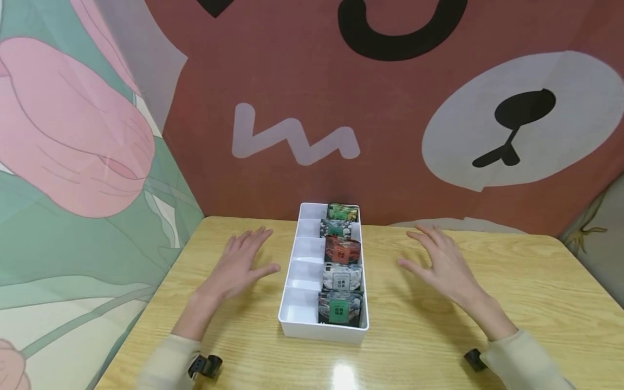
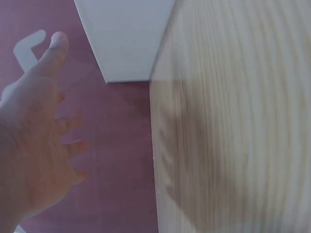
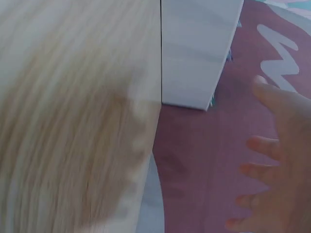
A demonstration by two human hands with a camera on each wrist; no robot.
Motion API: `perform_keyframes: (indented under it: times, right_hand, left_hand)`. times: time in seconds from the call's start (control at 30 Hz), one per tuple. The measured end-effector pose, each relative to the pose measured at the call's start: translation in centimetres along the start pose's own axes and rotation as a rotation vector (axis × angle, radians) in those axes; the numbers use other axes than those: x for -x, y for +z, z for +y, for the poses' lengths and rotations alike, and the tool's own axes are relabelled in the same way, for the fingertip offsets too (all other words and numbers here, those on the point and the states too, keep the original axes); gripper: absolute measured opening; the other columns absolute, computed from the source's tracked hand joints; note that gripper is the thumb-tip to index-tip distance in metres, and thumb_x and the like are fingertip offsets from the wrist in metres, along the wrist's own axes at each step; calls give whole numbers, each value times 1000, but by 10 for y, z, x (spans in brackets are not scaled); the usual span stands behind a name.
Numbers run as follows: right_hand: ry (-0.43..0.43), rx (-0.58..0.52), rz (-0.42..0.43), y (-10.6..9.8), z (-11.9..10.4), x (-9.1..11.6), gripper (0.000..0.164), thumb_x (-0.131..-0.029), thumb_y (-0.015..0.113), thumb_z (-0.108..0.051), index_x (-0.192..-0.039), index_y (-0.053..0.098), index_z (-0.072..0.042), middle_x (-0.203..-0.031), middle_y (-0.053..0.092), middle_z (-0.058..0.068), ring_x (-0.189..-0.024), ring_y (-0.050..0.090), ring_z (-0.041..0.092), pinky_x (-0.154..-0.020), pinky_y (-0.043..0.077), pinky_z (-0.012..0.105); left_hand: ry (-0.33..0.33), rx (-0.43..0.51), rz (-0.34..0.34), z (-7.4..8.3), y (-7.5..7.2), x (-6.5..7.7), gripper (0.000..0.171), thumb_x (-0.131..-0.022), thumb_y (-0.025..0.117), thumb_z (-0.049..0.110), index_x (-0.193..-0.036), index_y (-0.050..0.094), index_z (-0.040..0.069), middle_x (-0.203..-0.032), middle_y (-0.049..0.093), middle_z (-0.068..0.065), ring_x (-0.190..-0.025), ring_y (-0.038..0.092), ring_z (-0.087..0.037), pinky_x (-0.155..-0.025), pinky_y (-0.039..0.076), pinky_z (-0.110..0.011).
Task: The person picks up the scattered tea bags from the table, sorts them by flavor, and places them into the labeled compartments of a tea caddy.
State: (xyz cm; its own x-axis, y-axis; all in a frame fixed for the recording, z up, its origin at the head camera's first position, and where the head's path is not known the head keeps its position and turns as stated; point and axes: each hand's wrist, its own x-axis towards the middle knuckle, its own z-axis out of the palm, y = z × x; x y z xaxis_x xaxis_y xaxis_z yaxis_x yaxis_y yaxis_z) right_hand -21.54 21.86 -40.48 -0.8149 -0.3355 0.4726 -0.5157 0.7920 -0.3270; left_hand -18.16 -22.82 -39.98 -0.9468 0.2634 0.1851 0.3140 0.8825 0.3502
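Observation:
A white divided box (image 1: 322,331) stands lengthwise on the wooden table, with a row of compartments. Along its right side sit several printed sachets: a dark one with a green label (image 1: 339,310) in front, then a pale grey one (image 1: 343,278), a red one (image 1: 343,251), a grey one with a green label (image 1: 335,229) and a green-yellow one (image 1: 343,212) at the back. My left hand (image 1: 236,268) hovers left of the box, fingers spread, holding nothing. On the other side my right hand (image 1: 446,265) is likewise raised, fingers apart and not touching the box.
The wooden table (image 1: 526,303) meets a brown printed backdrop (image 1: 390,179) right behind the box. A floral printed panel (image 1: 73,244) rises along the left side. Each sleeve has a small black device (image 1: 212,366) at the wrist.

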Motion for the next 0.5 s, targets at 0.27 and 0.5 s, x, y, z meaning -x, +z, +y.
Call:
perform_keyframes:
  times: [0.27,0.5]
  right_hand:
    - [182,151,-193,-8,23,12,93,-87,61,-67,-154,35,-7,-162,20,25,-143,7,62,-96,8,88]
    - [249,166,-336,-6,33,18,103,-88,53,-74,-160,16,-10,-163,-3,29,-138,-4,69,-87,3,93]
  left_hand:
    - [-7,-209,55,-18,-7,-10,87,-87,56,71,-157,29,26,-165,20,-12,-150,16,-44,-116,3,-71]
    - [-33,-228,65,-21,0,-15,88,-84,56,75,-157,29,32,-167,12,-11,-151,7,-48,-114,0,-75]
